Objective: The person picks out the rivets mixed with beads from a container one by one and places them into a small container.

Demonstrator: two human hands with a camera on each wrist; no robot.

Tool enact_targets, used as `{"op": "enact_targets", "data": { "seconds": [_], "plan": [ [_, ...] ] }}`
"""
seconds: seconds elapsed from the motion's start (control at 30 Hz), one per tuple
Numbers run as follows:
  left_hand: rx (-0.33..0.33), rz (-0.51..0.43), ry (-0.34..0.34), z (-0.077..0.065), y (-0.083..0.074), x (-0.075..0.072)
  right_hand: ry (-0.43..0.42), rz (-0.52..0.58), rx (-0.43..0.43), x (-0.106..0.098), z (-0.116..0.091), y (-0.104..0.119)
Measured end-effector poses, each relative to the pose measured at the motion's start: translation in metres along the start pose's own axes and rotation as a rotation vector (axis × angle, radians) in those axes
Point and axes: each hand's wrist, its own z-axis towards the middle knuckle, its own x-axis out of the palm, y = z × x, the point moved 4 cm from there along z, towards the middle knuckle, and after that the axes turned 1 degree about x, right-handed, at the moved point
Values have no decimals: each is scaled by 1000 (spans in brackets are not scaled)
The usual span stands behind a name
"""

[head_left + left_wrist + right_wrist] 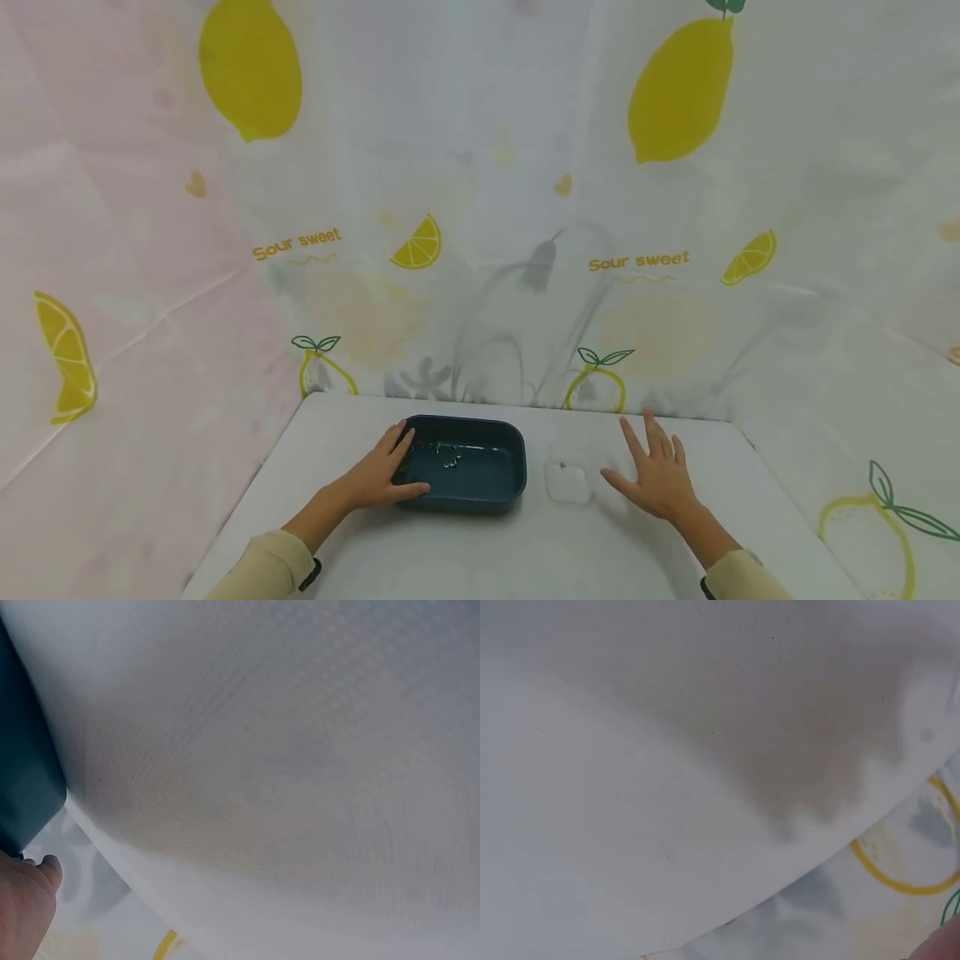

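Note:
A dark blue rectangular tray point(487, 475) stands on the white table. My left hand point(378, 475) is at its left end, fingers spread and fairly straight over the rim, thumb along the near edge. Inside lie several small shiny metal pieces point(452, 461), with small coloured bits towards the left, partly hidden by the hand. To the right of the tray is a small clear square container point(568, 483), with a tiny dark spot near its far edge. My right hand point(660, 479) hovers to the right of this container, fingers spread, holding nothing.
The white tabletop point(465, 554) ends at a lemon-printed cloth wall point(487, 317) behind, with similar cloth at both sides. In the left wrist view, the tray's side point(26, 750) shows at the left edge. A hand shadow point(810, 765) falls on the table in the right wrist view.

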Motion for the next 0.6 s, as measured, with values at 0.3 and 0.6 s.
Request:
{"op": "enact_targets", "data": {
  "seconds": [0.3, 0.6],
  "plan": [
    [-7, -3, 3, -1, -1, -1, -73, -64, -93, 3, 4, 13],
    [-15, -18, 8, -1, -3, -1, -92, -76, -187, 2, 13, 39]
  ]
}}
